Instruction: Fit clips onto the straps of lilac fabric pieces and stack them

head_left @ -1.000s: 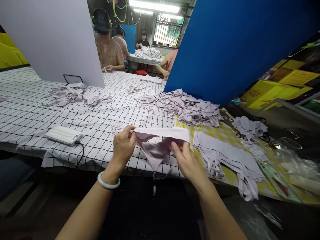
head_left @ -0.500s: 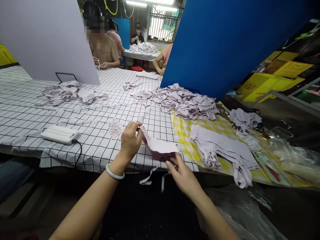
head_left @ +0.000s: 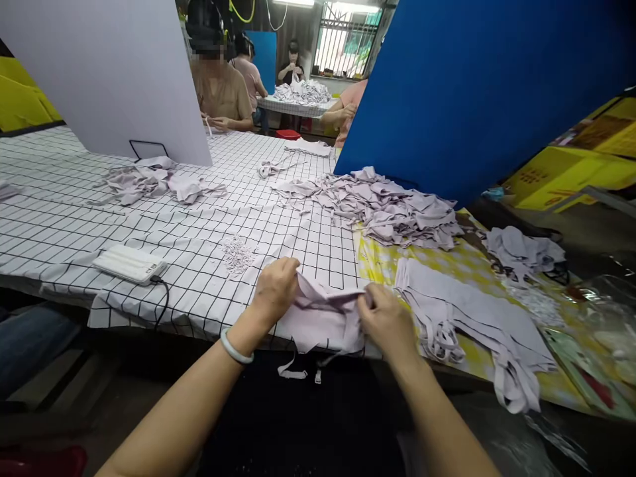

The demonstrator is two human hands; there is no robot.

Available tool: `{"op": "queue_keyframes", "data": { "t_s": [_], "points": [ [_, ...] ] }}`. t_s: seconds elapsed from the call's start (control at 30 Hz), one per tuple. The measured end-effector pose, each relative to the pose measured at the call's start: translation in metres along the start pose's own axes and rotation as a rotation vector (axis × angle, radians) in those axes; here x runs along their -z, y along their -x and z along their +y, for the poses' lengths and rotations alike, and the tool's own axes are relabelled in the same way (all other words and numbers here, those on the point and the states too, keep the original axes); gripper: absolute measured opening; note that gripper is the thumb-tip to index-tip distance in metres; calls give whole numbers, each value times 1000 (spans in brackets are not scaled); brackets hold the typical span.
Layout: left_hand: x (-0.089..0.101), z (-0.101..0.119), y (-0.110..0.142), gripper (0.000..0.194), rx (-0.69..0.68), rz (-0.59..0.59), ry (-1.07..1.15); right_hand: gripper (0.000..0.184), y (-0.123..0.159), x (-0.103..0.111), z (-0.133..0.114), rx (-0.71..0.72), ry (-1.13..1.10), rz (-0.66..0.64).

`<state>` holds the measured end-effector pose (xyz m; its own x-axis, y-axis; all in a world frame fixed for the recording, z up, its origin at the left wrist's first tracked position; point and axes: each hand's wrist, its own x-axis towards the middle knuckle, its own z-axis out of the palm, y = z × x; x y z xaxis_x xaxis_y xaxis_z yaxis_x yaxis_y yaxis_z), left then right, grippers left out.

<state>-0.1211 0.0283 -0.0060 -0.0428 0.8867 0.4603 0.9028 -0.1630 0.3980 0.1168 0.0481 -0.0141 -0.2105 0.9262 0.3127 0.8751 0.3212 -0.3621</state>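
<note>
A pale lilac garment with thin straps (head_left: 322, 324) is stretched between my two hands at the table's front edge. My left hand (head_left: 275, 289), with a pale bangle (head_left: 236, 347) on the wrist, is closed on its upper left corner. At the upper right, my right hand (head_left: 390, 322) pinches the same edge. The cloth sags open between them, and its strap ends (head_left: 293, 372) dangle below the table edge. Just beyond my left hand lies a small heap of white scraps (head_left: 237, 255). Right of my right hand, similar garments (head_left: 477, 305) lie in a flat, neat stack.
A loose pile of lilac garments (head_left: 397, 205) lies before a blue panel (head_left: 472, 86). Behind a white panel (head_left: 144, 79) a co-worker (head_left: 223, 93) sits. A white power bank (head_left: 130, 264) with a cable is on the checked tablecloth (head_left: 193, 232). Yellow crates (head_left: 551, 175) stand at right.
My right hand has moved up and right to the garment's top edge, and the cloth is now spread wider. My left hand still grips its corner. The view has shifted slightly left.
</note>
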Motion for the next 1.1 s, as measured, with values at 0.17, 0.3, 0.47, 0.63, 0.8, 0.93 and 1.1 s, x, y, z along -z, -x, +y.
{"op": "queue_keyframes", "data": {
  "t_s": [0.17, 0.3, 0.47, 0.63, 0.8, 0.93, 1.1],
  "points": [
    [-9, -28, 2, 30, 191, 3, -113, 20, 0, 13, 43, -226, -167, 75],
    [-17, -23, 4, 17, 320, 24, 11, 22, 23, 1, 28, -10, -88, 92],
    [-31, -11, 9, 36, 327, -181, -38, 17, 29, -22, 9, 135, 88, -77],
    [-16, -23, 7, 54, 209, -83, 12, 17, 11, -15, 27, 16, 153, -150],
    [16, -36, 19, 48, 137, 129, 34, 11, 25, 2, 46, -289, -286, -4],
    [28, -44, 43, 47, 55, -43, 46, 14, 44, 7, 66, -346, -340, -97],
    [24, -51, 60, 38, 96, -192, 106, 18, 55, 11, 52, -47, -151, -60]
  ]
}}
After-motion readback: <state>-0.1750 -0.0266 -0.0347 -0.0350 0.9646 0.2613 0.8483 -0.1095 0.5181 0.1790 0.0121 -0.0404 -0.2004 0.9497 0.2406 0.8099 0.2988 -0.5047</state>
